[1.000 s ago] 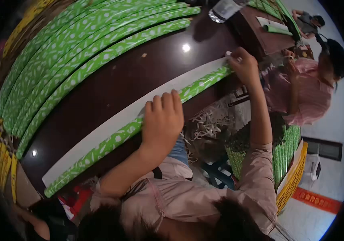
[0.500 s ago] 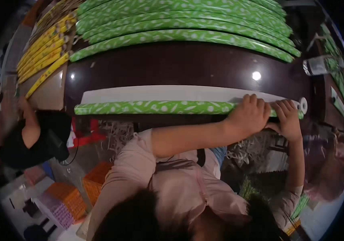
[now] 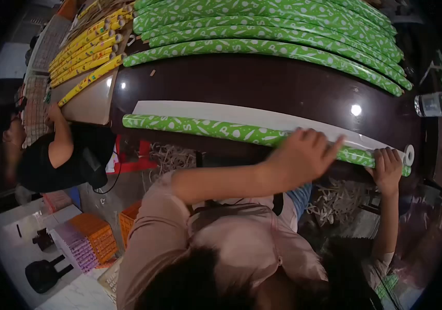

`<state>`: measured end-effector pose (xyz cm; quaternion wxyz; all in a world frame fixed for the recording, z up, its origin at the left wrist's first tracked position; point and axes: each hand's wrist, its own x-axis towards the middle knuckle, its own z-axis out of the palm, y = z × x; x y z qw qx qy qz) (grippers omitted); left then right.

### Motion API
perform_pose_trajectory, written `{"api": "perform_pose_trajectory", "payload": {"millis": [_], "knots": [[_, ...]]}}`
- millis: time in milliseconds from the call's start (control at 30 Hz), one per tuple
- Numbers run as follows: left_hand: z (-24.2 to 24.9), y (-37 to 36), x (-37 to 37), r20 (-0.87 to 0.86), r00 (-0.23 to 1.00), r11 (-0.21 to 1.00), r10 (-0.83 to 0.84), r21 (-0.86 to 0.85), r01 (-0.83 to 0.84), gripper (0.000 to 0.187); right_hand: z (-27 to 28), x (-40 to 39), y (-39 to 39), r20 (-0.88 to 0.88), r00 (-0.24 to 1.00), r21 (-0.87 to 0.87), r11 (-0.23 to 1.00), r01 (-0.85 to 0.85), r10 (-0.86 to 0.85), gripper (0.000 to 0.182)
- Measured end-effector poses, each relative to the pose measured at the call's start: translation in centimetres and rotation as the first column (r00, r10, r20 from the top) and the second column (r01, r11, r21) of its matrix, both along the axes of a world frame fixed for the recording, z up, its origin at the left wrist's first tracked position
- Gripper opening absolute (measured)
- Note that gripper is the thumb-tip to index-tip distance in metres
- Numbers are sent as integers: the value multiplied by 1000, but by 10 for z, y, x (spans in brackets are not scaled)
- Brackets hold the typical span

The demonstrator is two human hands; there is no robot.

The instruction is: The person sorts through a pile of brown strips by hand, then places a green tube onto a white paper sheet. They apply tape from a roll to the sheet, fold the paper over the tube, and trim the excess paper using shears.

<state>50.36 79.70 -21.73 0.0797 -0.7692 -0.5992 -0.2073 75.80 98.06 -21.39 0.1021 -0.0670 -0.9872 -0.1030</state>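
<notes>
A long roll of green patterned wrapping paper [image 3: 200, 127] lies across the dark table close to its near edge. Behind the roll stretches a strip of its white underside [image 3: 179, 109]. My left hand [image 3: 301, 157] is over the roll right of its middle, slightly blurred, fingers stretched over the paper and thumb apart. Near the right end my right hand [image 3: 387, 169] curls its fingers over the top of the roll, thumb on the near side. Just beyond that hand sits a small white ring-shaped roll [image 3: 409, 154].
Several finished green rolls [image 3: 267, 47] lie along the table's far side. Yellow rolls [image 3: 90, 80] rest at the left, beside another person [image 3: 66, 155] in black. A clear jar [image 3: 430, 105] stands at the right. Orange baskets [image 3: 94, 237] and paper scraps [image 3: 334, 204] are below.
My left hand has loosened from the roll and slid left, away from my right hand. My right hand stays near the roll's right end. The view has shifted and tilted.
</notes>
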Motion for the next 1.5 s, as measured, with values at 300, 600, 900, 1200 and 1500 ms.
{"api": "perform_pose_trajectory", "payload": {"millis": [300,600,900,1200,1500], "knots": [[6,-30,-85,-173,980,989,-95,-124,75,35,14,-5,-6,12,999,15,999,44,-44,46],[2,-25,-96,-171,977,961,-130,-263,82,50,-1,-32,-10,-46,999,-99,995,-28,23,41],[5,-24,-88,-232,966,975,-111,-216,60,62,0,-33,-10,-59,998,-116,993,-18,12,41],[-1,-26,-90,-205,973,946,-109,-321,38,60,9,-34,-46,48,948,-91,944,318,-315,40],[41,34,-49,-78,955,938,-285,-228,261,37,3,-33,-53,-32,939,-141,932,334,-341,42]]}}
